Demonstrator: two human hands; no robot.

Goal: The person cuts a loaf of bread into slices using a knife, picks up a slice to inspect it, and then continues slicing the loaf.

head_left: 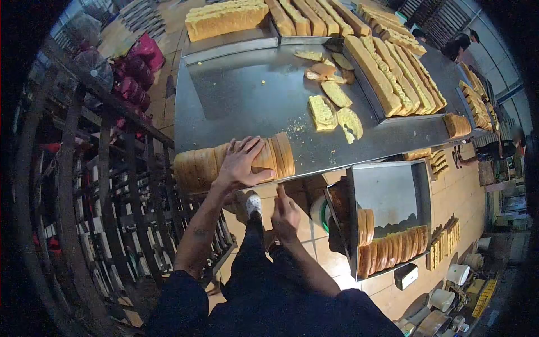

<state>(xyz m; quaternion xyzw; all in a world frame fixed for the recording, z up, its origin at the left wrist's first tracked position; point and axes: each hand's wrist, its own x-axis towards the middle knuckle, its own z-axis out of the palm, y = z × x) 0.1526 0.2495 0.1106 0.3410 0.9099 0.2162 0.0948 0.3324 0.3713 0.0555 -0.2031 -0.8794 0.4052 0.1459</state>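
Observation:
A long sliced loaf of bread (196, 163) lies along the near left edge of the metal table. Across its top rests my left hand (242, 163), fingers over the far side and thumb toward the near side, holding the slices together. Some slices (283, 153) lean slightly apart at the loaf's right end. Just below the table edge, my right hand (287, 218) is closed in a fist; what it grips is hidden. Cut end pieces of bread (323, 112) and crumbs lie farther back on the table.
Whole long loaves (382, 76) stand in trays at the back and right of the metal table (224, 95). A metal bin (387, 185) with bread slices (393, 250) sits below right. A dark slatted rack (101, 185) stands left. Other people (460, 48) are at the far right.

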